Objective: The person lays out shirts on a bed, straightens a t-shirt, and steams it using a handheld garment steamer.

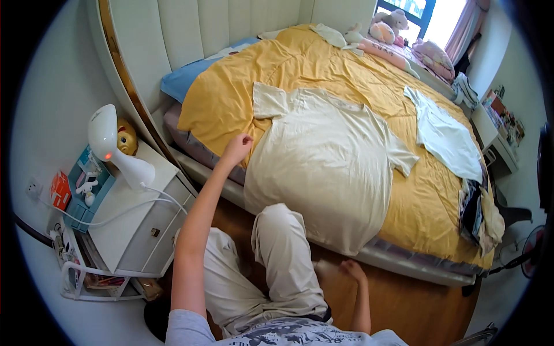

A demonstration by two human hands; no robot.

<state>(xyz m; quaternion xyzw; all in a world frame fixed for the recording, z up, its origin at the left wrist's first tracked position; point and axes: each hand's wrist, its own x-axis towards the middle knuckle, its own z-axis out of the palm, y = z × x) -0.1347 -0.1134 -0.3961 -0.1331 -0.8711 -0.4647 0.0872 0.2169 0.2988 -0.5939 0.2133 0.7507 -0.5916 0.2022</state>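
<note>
A cream short-sleeved T-shirt lies spread out on the near side of the bed, its hem hanging over the bed's edge. My left hand is beside the shirt's left edge, below the left sleeve. Its fingers are curled closed, and nothing shows in them. Low beside my right knee, below the shirt's hem, is my right hand with bent fingers. A pale, blurred shape is next to it; I cannot make out whether the fingers hold anything.
A yellow bedspread covers the bed. At its right lie a pale blue T-shirt and a pile of clothes. To my left a white nightstand bears a white lamp. Stuffed toys sit by the window.
</note>
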